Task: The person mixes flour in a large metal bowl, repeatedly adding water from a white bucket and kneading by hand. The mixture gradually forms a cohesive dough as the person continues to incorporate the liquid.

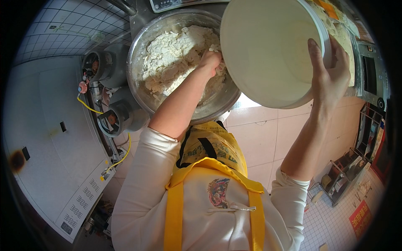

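Note:
A large steel bowl (138, 91) holds a shaggy, lumpy mass of pale dough (176, 53). My left hand (211, 62) is inside the bowl at its right side, fingers curled down against the dough near the white bucket; its fingertips are hidden. My right hand (329, 69) grips the rim of a white plastic bucket (267, 53), with the thumb inside and the fingers outside. The bucket is tilted, its wide mouth facing me, and it overlaps the bowl's right edge. Its inside shows no contents that I can make out.
A scale (163, 4) sits beyond the bowl. Two gas cylinders (125, 109) with a yellow hose (129, 147) stand at the left, beside a large white panel (53, 125). At the right are a steel appliance (373, 73) and a metal rack (342, 175).

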A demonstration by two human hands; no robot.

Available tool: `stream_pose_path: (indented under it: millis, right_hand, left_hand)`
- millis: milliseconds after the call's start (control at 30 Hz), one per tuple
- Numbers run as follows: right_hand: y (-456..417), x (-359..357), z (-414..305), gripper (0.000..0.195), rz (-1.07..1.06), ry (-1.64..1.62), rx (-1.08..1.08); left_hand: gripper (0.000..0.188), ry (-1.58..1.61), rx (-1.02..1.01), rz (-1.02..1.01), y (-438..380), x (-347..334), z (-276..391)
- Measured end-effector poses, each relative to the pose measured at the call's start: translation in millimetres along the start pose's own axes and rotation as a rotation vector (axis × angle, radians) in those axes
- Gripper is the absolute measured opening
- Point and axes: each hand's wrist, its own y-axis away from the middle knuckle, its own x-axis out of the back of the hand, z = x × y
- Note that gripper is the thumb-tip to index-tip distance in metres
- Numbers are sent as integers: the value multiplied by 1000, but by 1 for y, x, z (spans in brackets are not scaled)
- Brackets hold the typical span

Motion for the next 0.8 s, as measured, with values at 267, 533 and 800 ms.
stream_pose_path:
  millis: [267,533,800]
  right_hand:
    - [-1,-3,-7,55,2,38,30]
    - [-3,-5,-12,54,-15,71,74]
    - [-5,-4,-6,55,-6,51,47]
  left_hand:
    - [15,11,53,3,-5,-2,1]
    - [14,28,81,12,-7,-1,4]
    - [15,105,72,-49,-17,5,-3]
